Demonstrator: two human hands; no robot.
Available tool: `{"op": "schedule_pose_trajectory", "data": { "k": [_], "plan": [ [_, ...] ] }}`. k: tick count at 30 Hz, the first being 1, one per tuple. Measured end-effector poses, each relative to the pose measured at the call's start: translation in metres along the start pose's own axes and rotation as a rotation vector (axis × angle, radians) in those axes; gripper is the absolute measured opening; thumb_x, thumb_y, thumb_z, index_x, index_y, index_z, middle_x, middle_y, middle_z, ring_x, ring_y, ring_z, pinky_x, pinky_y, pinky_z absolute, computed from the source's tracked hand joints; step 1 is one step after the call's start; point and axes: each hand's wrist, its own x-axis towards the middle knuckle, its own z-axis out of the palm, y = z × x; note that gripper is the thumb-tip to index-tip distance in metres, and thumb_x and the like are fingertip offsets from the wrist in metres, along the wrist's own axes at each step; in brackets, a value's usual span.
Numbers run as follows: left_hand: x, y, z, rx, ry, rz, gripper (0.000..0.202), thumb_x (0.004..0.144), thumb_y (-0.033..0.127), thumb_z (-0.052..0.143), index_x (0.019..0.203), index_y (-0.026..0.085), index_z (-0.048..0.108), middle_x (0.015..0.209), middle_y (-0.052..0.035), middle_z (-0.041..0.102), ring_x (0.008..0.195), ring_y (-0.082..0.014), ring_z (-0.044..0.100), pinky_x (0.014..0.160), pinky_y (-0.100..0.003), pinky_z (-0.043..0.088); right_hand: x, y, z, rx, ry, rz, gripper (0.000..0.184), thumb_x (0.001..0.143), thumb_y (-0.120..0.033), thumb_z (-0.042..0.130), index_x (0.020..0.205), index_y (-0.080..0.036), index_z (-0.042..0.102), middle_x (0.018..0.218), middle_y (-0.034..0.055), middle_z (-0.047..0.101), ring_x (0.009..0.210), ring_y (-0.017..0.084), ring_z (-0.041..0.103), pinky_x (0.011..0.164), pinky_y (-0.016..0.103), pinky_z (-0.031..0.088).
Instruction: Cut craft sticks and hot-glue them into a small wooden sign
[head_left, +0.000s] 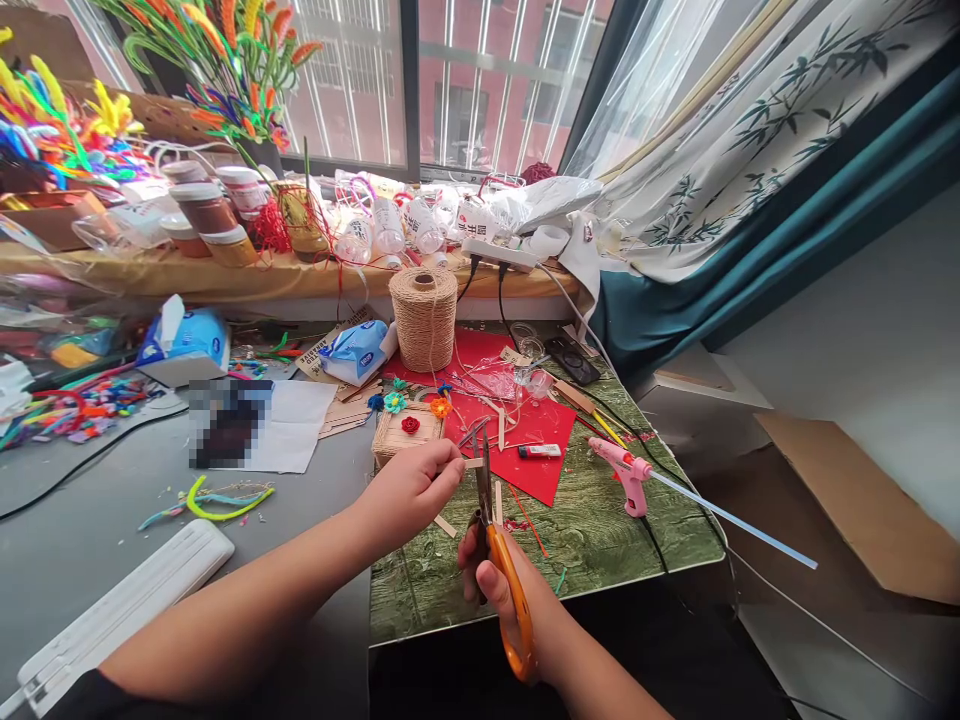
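Between the fingertips of my left hand (409, 495) is a short, thin wooden craft stick (474, 463). Its end reaches to the blades of the scissors (517, 610), which point away from me. My right hand (499, 585) grips the orange handles of these scissors. A dark brown part shows beside my right fingers, and I cannot make out what it is. Just beyond my left hand sits a twine-wrapped box (390, 428), topped with small coloured flowers, among them a red rose (410, 425).
A pink glue gun (626, 470) with a long glue stick lies to the right, its cord trailing. Red sheets (544, 430) carry scraps and a white-labelled lighter (539, 451). Behind stand a twine spool (424, 315) and a wipes pack (354, 350). A white paper trimmer (127, 610) lies left.
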Motion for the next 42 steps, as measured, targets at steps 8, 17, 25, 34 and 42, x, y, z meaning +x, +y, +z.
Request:
{"op": "schedule_pose_trajectory", "data": {
  "k": [8,17,25,34,42],
  "plan": [
    [0.000,0.000,0.000,0.003,0.021,-0.012,0.032,0.104,0.040,0.045,0.081,0.020,0.052,0.072,0.0019,0.054,0.071,-0.0156,0.049,0.067,-0.029,0.036,-0.001,-0.011,0.001,0.066,-0.056,0.048,0.064,0.087,-0.086,0.055,0.101,-0.024,0.054,0.085,0.0001,0.048,0.070,0.016,0.045,0.066,0.031,0.046],
    [0.000,-0.002,0.000,-0.013,0.018,-0.014,0.032,0.104,0.040,0.046,0.080,0.020,0.052,0.071,0.0034,0.051,0.069,-0.0141,0.047,0.065,-0.028,0.034,0.001,0.003,0.001,0.061,-0.057,0.041,0.067,0.085,-0.088,0.054,0.103,-0.023,0.057,0.088,0.0021,0.052,0.071,0.017,0.046,0.065,0.031,0.045],
    [0.001,-0.001,0.001,0.021,0.008,-0.011,0.035,0.105,0.042,0.044,0.079,0.020,0.051,0.071,0.0032,0.049,0.069,-0.0145,0.045,0.064,-0.029,0.032,0.001,0.007,0.000,-0.013,-0.003,0.020,0.061,0.088,-0.082,0.058,0.101,-0.023,0.060,0.087,0.0029,0.057,0.074,0.018,0.052,0.067,0.031,0.050],
    [0.002,-0.004,0.001,0.053,-0.007,-0.014,0.034,0.105,0.041,0.041,0.078,0.020,0.047,0.072,0.0031,0.048,0.070,-0.0147,0.044,0.066,-0.030,0.032,0.011,0.001,0.003,-0.166,0.100,0.186,0.045,0.097,-0.068,0.056,0.092,-0.023,0.059,0.075,-0.0001,0.057,0.061,0.017,0.058,0.057,0.029,0.049],
    [0.004,-0.003,-0.002,0.101,0.002,-0.049,0.034,0.103,0.041,0.041,0.076,0.021,0.042,0.068,0.0044,0.043,0.066,-0.0143,0.040,0.063,-0.030,0.029,0.023,-0.008,-0.002,-0.394,0.059,0.158,0.026,0.100,-0.042,0.051,0.087,-0.022,0.061,0.074,0.0010,0.063,0.068,0.017,0.058,0.064,0.027,0.044]
  ]
}}
